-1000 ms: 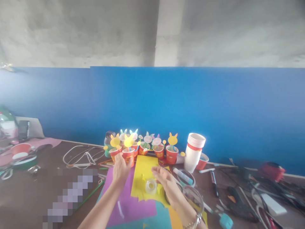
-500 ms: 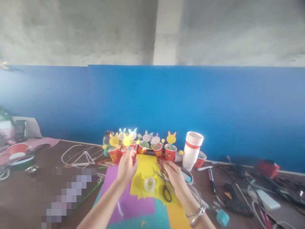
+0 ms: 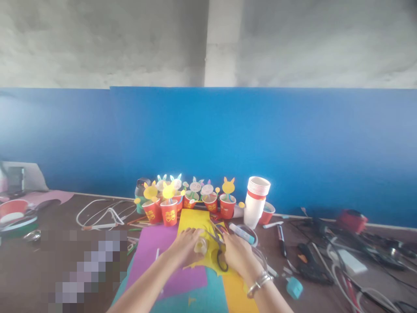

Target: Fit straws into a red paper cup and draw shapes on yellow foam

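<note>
My left hand (image 3: 187, 247) is at the left side of a roll of clear tape (image 3: 201, 247), its fingers closed on the roll's edge. The roll looks tilted above the yellow paper (image 3: 193, 219). My right hand (image 3: 237, 251) is just right of the scissors (image 3: 222, 261), its fingers bent together beside the blades. Whatever those fingertips hold, if anything, is hidden. The scissors have dark handles and lie on the yellow paper. Purple paper (image 3: 146, 250) and teal paper (image 3: 208, 300) are under my forearms.
Several red paper cups with animal cut-outs, such as a front cup (image 3: 169, 214), line the back. To their right are a stack of white cups (image 3: 254, 208) and a glue stick (image 3: 243, 233). A glue gun (image 3: 311, 265) and tangled cables lie right. A blue partition (image 3: 208, 139) stands behind.
My left hand has come down from the front cup to the tape roll, which now looks tilted. My right hand has moved slightly nearer. The whole view has shifted a little.
</note>
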### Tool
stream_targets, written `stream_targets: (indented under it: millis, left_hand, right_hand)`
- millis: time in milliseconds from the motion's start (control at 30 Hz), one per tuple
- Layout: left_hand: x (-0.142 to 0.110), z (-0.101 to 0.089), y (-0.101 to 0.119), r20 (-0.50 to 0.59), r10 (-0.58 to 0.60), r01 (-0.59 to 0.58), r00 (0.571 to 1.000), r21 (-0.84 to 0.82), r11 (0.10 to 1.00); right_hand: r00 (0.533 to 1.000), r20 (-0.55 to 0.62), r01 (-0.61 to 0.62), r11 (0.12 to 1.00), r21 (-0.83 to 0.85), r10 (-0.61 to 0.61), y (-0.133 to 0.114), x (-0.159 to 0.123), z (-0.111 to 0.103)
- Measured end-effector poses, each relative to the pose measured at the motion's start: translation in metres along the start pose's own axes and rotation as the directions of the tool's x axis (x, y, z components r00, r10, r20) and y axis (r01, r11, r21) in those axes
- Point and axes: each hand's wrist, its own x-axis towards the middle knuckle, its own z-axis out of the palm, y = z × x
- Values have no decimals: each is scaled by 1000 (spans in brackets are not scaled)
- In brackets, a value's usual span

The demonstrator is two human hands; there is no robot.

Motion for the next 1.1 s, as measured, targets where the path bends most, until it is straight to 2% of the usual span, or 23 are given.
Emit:
stream_targets:
  millis: [300,500,667,800,900,967,1033,1100]
  left_hand:
    - [-12,2,-18,-140,-113,115,984,4,993]
    - [-13,20,-31,-196,-131,128,972,-28,991]
    - [-13,39,-45,-289,-70,58,955,-50,997]
    - [-13,47,-51,-403,30,-39,915,-12,999]
    - [-13,49,-49,-473,104,-99,875,35,994]
    - [-12,48,-47,-507,140,-128,851,59,990]
    - [-11,46,-46,-531,164,-145,831,77,986]
    - [-11,44,-45,-546,176,-151,819,91,984]
  right_hand:
    - [999,21,-44,995,-91,46,-6,0,0]
    - [998,25,-50,996,-77,52,-8,-2,-5]
    - [999,-13,-36,997,-67,35,-6,-3,-3]
    - [995,-89,-60,996,-62,54,0,0,-7]
    - [962,-242,-143,988,-63,124,16,3,-34]
    - [907,-385,-219,973,-75,174,33,7,-64]
    - [843,-506,-267,958,-102,181,53,13,-98]
    - [825,-548,-256,955,-147,137,70,21,-126]
